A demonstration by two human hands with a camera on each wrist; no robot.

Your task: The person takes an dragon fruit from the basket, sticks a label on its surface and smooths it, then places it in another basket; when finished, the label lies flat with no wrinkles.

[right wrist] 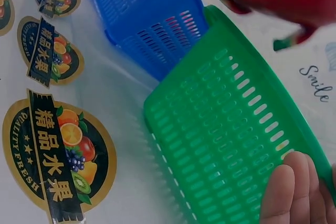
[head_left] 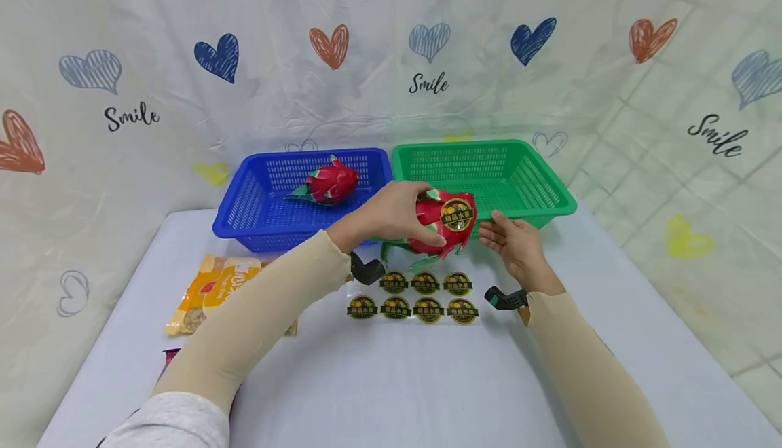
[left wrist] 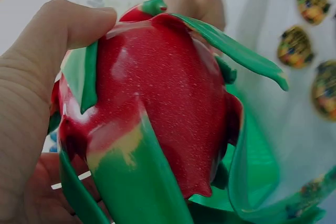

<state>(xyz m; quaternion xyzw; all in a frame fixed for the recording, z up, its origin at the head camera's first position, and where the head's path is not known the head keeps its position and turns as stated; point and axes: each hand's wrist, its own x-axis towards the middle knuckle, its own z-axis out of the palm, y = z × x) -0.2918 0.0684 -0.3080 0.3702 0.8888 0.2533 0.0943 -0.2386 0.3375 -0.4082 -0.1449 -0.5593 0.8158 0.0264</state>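
Observation:
A red dragon fruit (head_left: pixel 430 215) with green-tipped scales is gripped in my left hand (head_left: pixel 397 212), thumb on the near side. A round black-and-gold sticker (head_left: pixel 457 215) is on its skin, facing me. In the left wrist view the thumb lies along the top of the dragon fruit (left wrist: pixel 157 93), and fingers show behind it. My right hand (head_left: pixel 514 243) is just right of the fruit, fingers extended and holding nothing. It is beside the front wall of the green basket (head_left: pixel 550 210). Below the fruit lies a clear sheet (head_left: pixel 411 320) of several matching stickers.
A second dragon fruit (head_left: pixel 332 183) lies in the blue basket (head_left: pixel 229 214), left of the green one. Orange snack packaging (head_left: pixel 210 288) lies at the left, partly behind my left sleeve. A dark red package (head_left: pixel 170 355) peeks out nearer me. A heart-printed cloth (head_left: pixel 379 108) hangs behind.

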